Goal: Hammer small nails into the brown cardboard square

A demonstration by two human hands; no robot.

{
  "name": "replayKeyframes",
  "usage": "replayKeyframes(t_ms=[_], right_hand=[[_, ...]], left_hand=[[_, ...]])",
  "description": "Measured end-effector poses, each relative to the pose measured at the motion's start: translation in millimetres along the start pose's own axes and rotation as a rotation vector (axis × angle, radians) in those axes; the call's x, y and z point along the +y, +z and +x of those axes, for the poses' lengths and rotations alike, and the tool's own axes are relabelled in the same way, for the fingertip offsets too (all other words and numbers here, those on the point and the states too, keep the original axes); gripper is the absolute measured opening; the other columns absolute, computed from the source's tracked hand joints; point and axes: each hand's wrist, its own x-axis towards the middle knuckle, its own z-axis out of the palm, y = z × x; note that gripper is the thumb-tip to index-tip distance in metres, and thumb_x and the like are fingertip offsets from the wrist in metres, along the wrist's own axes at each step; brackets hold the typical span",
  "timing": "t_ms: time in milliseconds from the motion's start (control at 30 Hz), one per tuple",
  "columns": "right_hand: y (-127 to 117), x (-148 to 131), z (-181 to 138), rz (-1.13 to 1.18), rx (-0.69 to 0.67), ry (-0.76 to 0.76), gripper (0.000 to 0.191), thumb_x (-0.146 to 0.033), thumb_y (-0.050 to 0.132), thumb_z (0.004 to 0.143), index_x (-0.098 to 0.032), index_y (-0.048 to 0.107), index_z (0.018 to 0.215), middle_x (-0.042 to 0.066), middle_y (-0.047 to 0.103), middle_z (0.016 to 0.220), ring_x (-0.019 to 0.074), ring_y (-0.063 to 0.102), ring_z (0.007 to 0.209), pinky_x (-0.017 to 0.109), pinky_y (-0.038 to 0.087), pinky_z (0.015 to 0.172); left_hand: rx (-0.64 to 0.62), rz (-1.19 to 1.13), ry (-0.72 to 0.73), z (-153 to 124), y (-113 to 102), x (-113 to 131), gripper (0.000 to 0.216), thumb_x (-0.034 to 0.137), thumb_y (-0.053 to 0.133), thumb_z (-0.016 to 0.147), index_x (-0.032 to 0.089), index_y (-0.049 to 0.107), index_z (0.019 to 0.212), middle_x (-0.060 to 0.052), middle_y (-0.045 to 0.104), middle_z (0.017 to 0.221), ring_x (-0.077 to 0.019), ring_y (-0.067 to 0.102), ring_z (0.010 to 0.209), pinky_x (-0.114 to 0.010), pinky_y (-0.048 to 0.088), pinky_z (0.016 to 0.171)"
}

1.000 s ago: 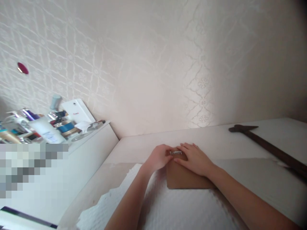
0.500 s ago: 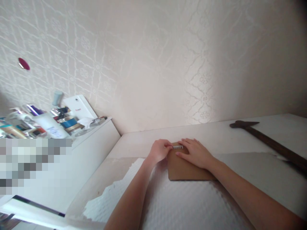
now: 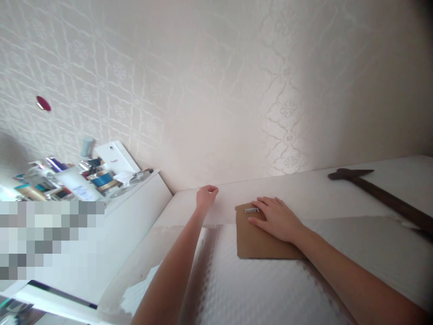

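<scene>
A brown cardboard piece [image 3: 253, 241] lies on a white bubble-wrap sheet [image 3: 257, 289] spread over a white tabletop. A small row of metal staples or nails [image 3: 251, 210] rests near its far edge. My right hand [image 3: 275, 219] lies flat on the cardboard, fingers stretched toward the metal row. My left hand [image 3: 206, 197] is raised off the cardboard, up and to the left near the wall, with its fingers curled in a pinch; what they hold, if anything, is too small to see.
A dark hammer [image 3: 379, 194] lies on the tabletop at the far right. To the left stands a lower white cabinet [image 3: 135, 203] crowded with bottles, jars and a white box [image 3: 113, 158]. A patterned wall rises right behind the table.
My left hand has lifted off the cardboard's far edge and moved up and left toward the wall. My right hand stays flat on the cardboard.
</scene>
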Motion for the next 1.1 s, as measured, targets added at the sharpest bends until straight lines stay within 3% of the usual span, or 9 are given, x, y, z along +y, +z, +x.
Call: replayKeyframes(t_ms=[167, 333, 467, 533, 600, 667, 767, 967, 1100], right_hand=[[-1, -3, 0, -0.003, -0.01, 0.019, 0.052, -0.051, 0.046, 0.083, -0.016, 0.056, 0.121, 0.013, 0.053, 0.13, 0.0285, 0.045, 0.121, 0.047, 0.025, 0.104], [-4, -5, 0, -0.005, -0.015, 0.024, 0.051, -0.05, 0.047, 0.083, -0.017, 0.057, 0.12, 0.013, 0.053, 0.13, 0.0278, 0.045, 0.12, 0.045, 0.025, 0.104], [-4, -5, 0, -0.006, -0.012, 0.02, 0.05, -0.05, 0.047, 0.084, -0.017, 0.057, 0.12, 0.013, 0.054, 0.129, 0.0276, 0.046, 0.119, 0.045, 0.025, 0.104], [-4, -5, 0, -0.004, -0.01, 0.016, 0.05, -0.051, 0.047, 0.084, -0.017, 0.057, 0.119, 0.013, 0.054, 0.129, 0.0277, 0.046, 0.119, 0.045, 0.025, 0.103], [-4, -4, 1, -0.006, -0.012, 0.01, 0.05, -0.051, 0.047, 0.083, -0.017, 0.057, 0.119, 0.013, 0.054, 0.129, 0.0278, 0.046, 0.119, 0.045, 0.026, 0.103], [-3, -3, 1, -0.012, -0.013, 0.005, 0.05, -0.051, 0.047, 0.083, -0.017, 0.057, 0.12, 0.013, 0.054, 0.128, 0.0279, 0.046, 0.119, 0.045, 0.026, 0.103], [-3, -2, 1, -0.013, -0.013, 0.001, 0.049, -0.051, 0.047, 0.084, -0.018, 0.057, 0.12, 0.013, 0.054, 0.127, 0.0275, 0.046, 0.119, 0.044, 0.027, 0.102], [-4, -4, 2, -0.005, -0.021, 0.002, 0.048, -0.051, 0.046, 0.084, -0.018, 0.059, 0.117, 0.013, 0.055, 0.127, 0.0277, 0.047, 0.118, 0.044, 0.027, 0.102], [-5, -4, 2, -0.006, -0.018, 0.001, 0.047, -0.051, 0.047, 0.084, -0.018, 0.059, 0.115, 0.013, 0.055, 0.126, 0.0279, 0.047, 0.118, 0.045, 0.028, 0.101]], left_hand=[[0.006, 0.089, -0.095, 22, 1, -31, 0.017, 0.024, 0.061, 0.076, 0.021, 0.072, 0.088, -0.006, 0.072, 0.096, -0.0228, 0.064, 0.093, -0.032, 0.048, 0.08], [-0.01, 0.092, -0.095, 24, 2, -39, 0.018, 0.027, 0.06, 0.076, 0.021, 0.072, 0.089, -0.006, 0.072, 0.093, -0.021, 0.065, 0.087, -0.029, 0.049, 0.076], [0.006, 0.068, -0.058, 19, 4, -24, 0.028, 0.025, 0.058, 0.078, 0.019, 0.068, 0.103, -0.006, 0.07, 0.1, -0.0181, 0.064, 0.087, -0.027, 0.049, 0.077], [-0.011, 0.016, 0.046, 9, 6, -9, 0.027, 0.026, 0.057, 0.079, 0.021, 0.068, 0.103, -0.005, 0.07, 0.1, -0.0167, 0.063, 0.086, -0.027, 0.048, 0.077], [-0.149, -0.086, 0.243, -6, 8, 8, 0.023, 0.029, 0.057, 0.079, 0.021, 0.07, 0.096, -0.004, 0.071, 0.095, -0.0153, 0.062, 0.082, -0.026, 0.048, 0.076], [-0.39, -0.186, 0.435, -23, 11, 23, 0.021, 0.031, 0.058, 0.079, 0.02, 0.071, 0.092, -0.003, 0.071, 0.093, -0.014, 0.062, 0.08, -0.024, 0.047, 0.075], [-0.557, -0.21, 0.526, -42, 12, 38, 0.02, 0.03, 0.059, 0.077, 0.019, 0.071, 0.087, -0.002, 0.071, 0.085, -0.0132, 0.061, 0.076, -0.024, 0.046, 0.072], [-0.539, -0.118, 0.487, -50, 8, 43, 0.012, 0.025, 0.06, 0.073, 0.018, 0.069, 0.074, -0.002, 0.068, 0.074, -0.0141, 0.06, 0.072, -0.023, 0.044, 0.066], [-0.476, -0.228, 0.473, -48, 12, 39, 0.015, 0.027, 0.055, 0.077, 0.018, 0.066, 0.077, -0.002, 0.069, 0.075, -0.014, 0.061, 0.073, -0.023, 0.045, 0.066]])
